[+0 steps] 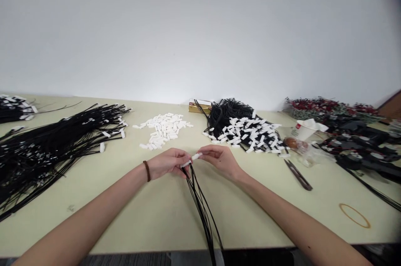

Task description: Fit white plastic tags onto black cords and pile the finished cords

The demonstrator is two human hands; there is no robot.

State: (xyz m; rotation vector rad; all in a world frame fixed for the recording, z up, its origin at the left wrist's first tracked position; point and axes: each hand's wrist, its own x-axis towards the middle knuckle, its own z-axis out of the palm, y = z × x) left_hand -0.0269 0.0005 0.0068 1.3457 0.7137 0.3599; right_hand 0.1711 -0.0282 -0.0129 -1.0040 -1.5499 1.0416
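Observation:
My left hand (173,161) is closed, pinching a white connector at the end of several black cables (200,203) that hang down over the table's front edge. In the fingertips of my right hand (221,159) is a small white plastic piece (196,156), held right up against the connector in my left hand. Whether the two pieces are joined I cannot tell. Just beyond my hands lies a loose pile of small white plastic pieces (166,130). Beyond my right hand is a heap of black cables with white ends (247,132).
Long black cable bundles (62,140) cover the left side of the table (125,224). To the right lie snips (298,175), a rubber band (354,216), a paper cup (305,129) and a plastic bag (316,155). Dark parts with wires (360,140) sit farther right. A gold box (196,106) stands by the wall.

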